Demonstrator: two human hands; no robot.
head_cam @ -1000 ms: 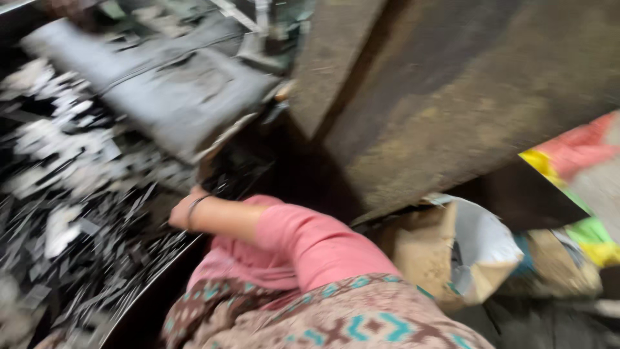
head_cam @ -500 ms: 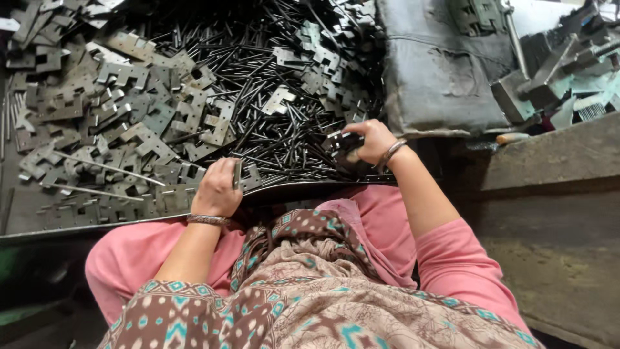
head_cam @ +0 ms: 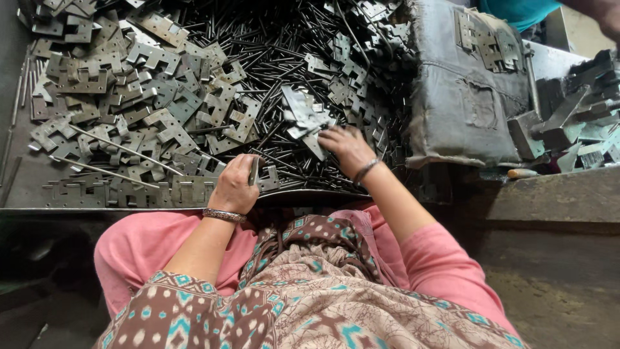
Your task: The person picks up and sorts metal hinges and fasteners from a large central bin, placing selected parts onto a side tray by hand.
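Note:
My left hand is closed on a flat metal hinge plate, held edge-up near the front lip of the work tray. My right hand rests palm-down with fingers spread on a small cluster of hinge plates lying on a heap of thin dark metal pins. Many more grey hinge plates are piled to the left. Both wrists wear bangles, and pink sleeves cover my arms.
A grey cloth-covered block with hinge plates on top stands right of the pile. Past it lies a heap of metal parts. Another person in a teal top is at the top right. A worn bench surface runs along the right.
The camera has swung from a blurred side view down onto the tray. In the last half second my right hand shifted left onto a cluster of plates; my left hand stays at the tray's front.

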